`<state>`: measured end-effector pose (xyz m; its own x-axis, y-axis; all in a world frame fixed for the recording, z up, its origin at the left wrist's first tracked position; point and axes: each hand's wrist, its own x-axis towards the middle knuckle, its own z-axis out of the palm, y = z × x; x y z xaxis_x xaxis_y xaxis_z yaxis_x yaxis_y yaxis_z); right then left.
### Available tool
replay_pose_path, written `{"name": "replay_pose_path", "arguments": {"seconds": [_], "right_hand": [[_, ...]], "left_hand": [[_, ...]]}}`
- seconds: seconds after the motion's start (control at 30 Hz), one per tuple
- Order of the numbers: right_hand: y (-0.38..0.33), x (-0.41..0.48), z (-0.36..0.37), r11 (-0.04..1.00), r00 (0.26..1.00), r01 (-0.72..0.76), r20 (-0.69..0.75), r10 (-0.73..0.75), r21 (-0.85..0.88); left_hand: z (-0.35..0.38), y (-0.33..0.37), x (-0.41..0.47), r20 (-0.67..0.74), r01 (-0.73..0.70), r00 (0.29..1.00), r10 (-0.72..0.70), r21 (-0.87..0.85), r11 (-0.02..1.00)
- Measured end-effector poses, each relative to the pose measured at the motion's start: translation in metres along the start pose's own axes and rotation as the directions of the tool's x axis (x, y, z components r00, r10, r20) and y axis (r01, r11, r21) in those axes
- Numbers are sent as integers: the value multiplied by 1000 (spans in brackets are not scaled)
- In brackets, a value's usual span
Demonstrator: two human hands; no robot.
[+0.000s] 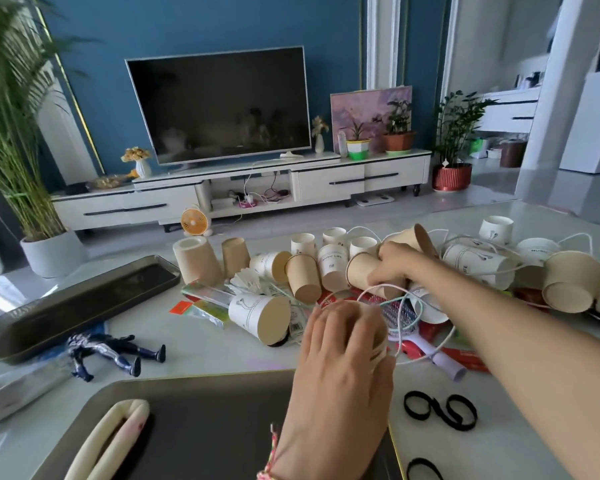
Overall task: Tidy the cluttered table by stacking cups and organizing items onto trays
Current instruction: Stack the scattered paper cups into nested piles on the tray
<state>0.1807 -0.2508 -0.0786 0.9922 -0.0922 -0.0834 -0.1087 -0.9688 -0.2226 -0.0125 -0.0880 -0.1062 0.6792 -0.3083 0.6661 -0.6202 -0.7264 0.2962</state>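
Across the table [222, 355], most cups [331, 266] lay loose among cords, so the tidying looked barely begun. The left hand [340, 358] curled round a short stack [376, 337] just past the near tray [187, 393]. The right hand [395, 265] gripped a brown cup [359, 268] in the pile.

A dark TV [219, 105] is set on a white cabinet [326, 181] at the far wall. An orange fan [194, 221] is placed on the floor before it. A tall plant [11, 133] is seen far left, and a painting [371, 112] is propped far right.
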Motion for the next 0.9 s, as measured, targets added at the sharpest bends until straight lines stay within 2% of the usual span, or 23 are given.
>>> {"name": "replay_pose_path", "arguments": {"seconds": [0.07, 0.17, 0.2, 0.27, 0.3, 0.37, 0.4, 0.43, 0.47, 0.5, 0.57, 0.63, 0.73, 0.9], "right_hand": [[-1, -5, -2, 998, 997, -10, -73, 5, -64], [-1, -17, -12, 994, 955, -3, -295, -29, -109], [-3, -26, -19, 998, 926, 32, -374, -52, -58], [-7, -48, -33, 952, 864, 183, -502, -36, 247], [-8, -63, -38, 846, 852, 293, -524, -19, 445], [-12, -103, -39, 522, 861, 468, -501, -87, 713], [-13, -125, -32, 375, 854, 516, -498, -151, 770], [-14, -146, -22, 275, 841, 540, -500, -206, 795], [-15, -165, -12, 243, 821, 566, -514, -247, 788], [-16, -178, -3, 274, 797, 602, -542, -267, 750], [-16, -188, 12, 436, 762, 643, -586, -276, 630], [-15, -193, 20, 508, 803, 590, -518, -294, 627], [-9, -195, 24, 480, 838, 545, -433, -332, 687], [-7, -192, 19, 398, 822, 567, -462, -333, 721]], "left_hand": [[-5, 2, 1, 64, 80, 995, -80, 1, 997], [-11, -1, 6, 136, 283, 952, -273, -59, 957], [-15, -2, 5, 144, 353, 932, -333, -138, 926], [-23, -5, 2, 139, 415, 910, -391, -290, 862], [-27, -8, -1, 122, 418, 908, -400, -319, 851], [-32, -13, -3, 79, 426, 901, -427, -353, 833], [-34, -14, -1, 74, 436, 891, -447, -409, 802], [-36, -12, 2, 76, 436, 884, -462, -493, 753], [-37, -9, 5, 84, 426, 881, -466, -571, 702], [-38, -5, 8, 88, 413, 879, -469, -633, 655], [-37, 0, 13, 80, 379, 877, -473, -719, 582], [-35, 3, 17, 61, 361, 873, -484, -748, 557], [-30, 5, 24, 23, 329, 887, -462, -733, 595], [-23, 4, 27, -41, 313, 911, -411, -582, 751]]}}
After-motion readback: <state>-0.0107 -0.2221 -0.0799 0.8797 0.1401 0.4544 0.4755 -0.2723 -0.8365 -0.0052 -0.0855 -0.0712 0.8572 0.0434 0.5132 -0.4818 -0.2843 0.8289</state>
